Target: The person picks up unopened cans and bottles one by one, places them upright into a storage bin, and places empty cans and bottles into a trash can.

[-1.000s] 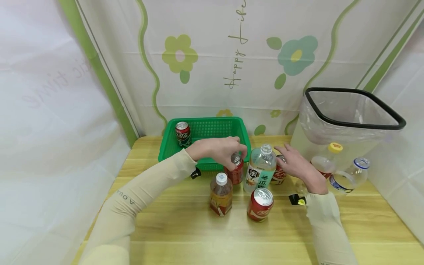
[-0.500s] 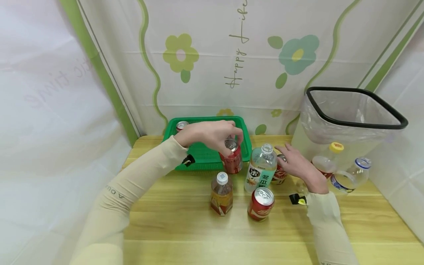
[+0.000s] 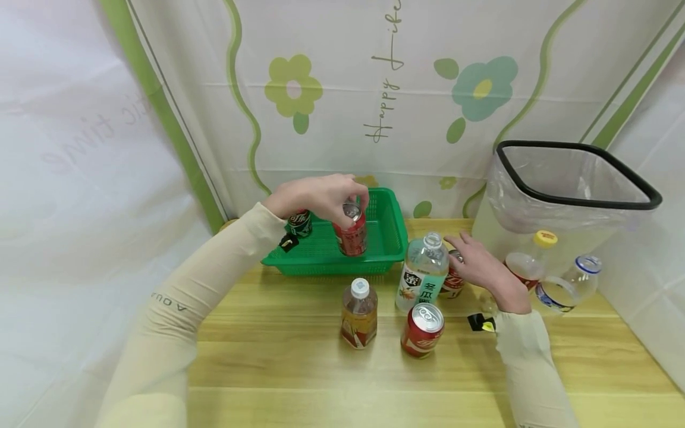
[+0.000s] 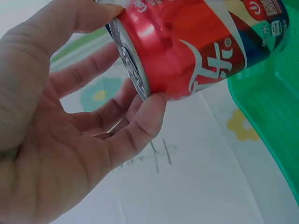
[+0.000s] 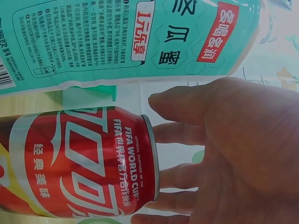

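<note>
Beyond the left fingers (image 3: pixel 361 191) and right fingers (image 3: pixel 457 241), a white cloth (image 3: pixel 342 139) hangs as the back wall, softly creased. A yellow-green flower (image 3: pixel 279 91) is printed up and left of the left fingers, a blue flower (image 3: pixel 495 83) above the right ones, and sideways "Happy Life" lettering (image 3: pixel 386 102) between them. Wavy green lines (image 3: pixel 233 50) run down beyond either side. More white cloth closes in well left of the left fingers, bearing faint lettering (image 3: pixel 96 131), and well right of the right ones. Below both lies a pale wood-grain table (image 3: pixel 289 374), its near part catching a soft sheen.
</note>
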The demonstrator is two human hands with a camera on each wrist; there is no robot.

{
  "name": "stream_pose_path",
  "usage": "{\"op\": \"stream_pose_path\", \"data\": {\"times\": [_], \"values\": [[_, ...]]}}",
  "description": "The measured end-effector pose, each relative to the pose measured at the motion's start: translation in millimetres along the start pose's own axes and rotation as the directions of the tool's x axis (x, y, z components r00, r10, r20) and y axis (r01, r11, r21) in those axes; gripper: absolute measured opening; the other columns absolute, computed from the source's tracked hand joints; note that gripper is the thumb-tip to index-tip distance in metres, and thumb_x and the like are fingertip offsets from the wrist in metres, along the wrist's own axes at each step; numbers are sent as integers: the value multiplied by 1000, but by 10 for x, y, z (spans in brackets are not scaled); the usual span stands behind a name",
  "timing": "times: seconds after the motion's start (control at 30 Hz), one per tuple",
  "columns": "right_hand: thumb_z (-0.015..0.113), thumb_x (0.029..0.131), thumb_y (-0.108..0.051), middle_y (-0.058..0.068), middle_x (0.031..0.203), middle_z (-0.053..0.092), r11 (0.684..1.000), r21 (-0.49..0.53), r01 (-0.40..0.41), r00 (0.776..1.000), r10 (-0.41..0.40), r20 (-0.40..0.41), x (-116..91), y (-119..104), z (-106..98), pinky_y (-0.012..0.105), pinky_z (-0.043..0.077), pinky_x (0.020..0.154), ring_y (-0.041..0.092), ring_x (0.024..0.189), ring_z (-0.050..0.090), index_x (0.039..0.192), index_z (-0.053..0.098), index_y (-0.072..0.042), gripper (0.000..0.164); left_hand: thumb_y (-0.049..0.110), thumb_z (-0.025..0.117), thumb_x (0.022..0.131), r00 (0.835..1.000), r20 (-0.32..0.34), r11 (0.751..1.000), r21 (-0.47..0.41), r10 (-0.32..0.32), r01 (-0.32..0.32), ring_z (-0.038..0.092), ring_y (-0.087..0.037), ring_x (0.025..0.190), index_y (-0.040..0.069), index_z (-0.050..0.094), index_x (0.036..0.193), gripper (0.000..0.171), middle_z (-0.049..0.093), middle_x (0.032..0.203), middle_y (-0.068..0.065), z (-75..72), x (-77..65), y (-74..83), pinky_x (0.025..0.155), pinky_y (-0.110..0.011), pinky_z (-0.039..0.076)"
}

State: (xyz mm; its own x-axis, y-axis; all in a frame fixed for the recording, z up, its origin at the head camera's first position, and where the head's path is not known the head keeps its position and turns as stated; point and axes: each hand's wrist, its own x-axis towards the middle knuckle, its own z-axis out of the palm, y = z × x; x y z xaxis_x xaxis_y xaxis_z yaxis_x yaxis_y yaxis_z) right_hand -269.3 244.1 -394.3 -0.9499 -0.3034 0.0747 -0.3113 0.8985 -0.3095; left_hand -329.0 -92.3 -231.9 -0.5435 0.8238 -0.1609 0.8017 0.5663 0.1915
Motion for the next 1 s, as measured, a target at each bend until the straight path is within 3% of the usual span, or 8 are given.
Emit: {"op": "stream_pose_path", "data": {"times": [0.27, 0.53, 0.8, 1.0], "values": [[45, 96, -22, 39, 140, 22, 1000, 6, -19, 1000, 19, 1, -8, 4, -2, 63, 22, 100, 56, 127, 22, 137, 38, 1, 47, 18, 63, 78, 997, 7, 995, -59, -78, 78, 45, -16, 70, 15, 58, 104, 27, 56, 87, -6, 38, -2, -346, 62, -29, 38], [46, 96, -22, 40, 140, 22, 1000, 7, -14, 1000, 14, -13, 0, 19, -4, 63, 19, 102, 55, 129, 19, 137, 38, 2, 48, 16, 63, 76, 985, 36, 984, -54, -167, 169, 38, -12, 54, 11, 57, 105, 30, 49, 66, 0, 159, -34, -669, 55, -27, 35], [44, 97, -25, 40, 140, 20, 999, 20, -27, 1000, 28, -9, -8, -5, -13, 63, 16, 103, 55, 130, 15, 137, 38, 2, 49, 14, 62, 77, 954, 73, 946, -123, -292, 299, 38, -11, 52, 10, 54, 109, 33, 47, 67, 0, 316, -56, -995, 50, -26, 36], [43, 98, -28, 40, 140, 19, 1000, 21, -21, 1000, 22, -5, -19, -3, -22, 63, 16, 102, 55, 130, 15, 138, 37, 2, 50, 18, 65, 79, 935, 61, 931, -85, -351, 355, 47, -18, 72, 11, 55, 110, 34, 52, 94, -7, 422, -47, -1166, 61, -30, 40]]}}
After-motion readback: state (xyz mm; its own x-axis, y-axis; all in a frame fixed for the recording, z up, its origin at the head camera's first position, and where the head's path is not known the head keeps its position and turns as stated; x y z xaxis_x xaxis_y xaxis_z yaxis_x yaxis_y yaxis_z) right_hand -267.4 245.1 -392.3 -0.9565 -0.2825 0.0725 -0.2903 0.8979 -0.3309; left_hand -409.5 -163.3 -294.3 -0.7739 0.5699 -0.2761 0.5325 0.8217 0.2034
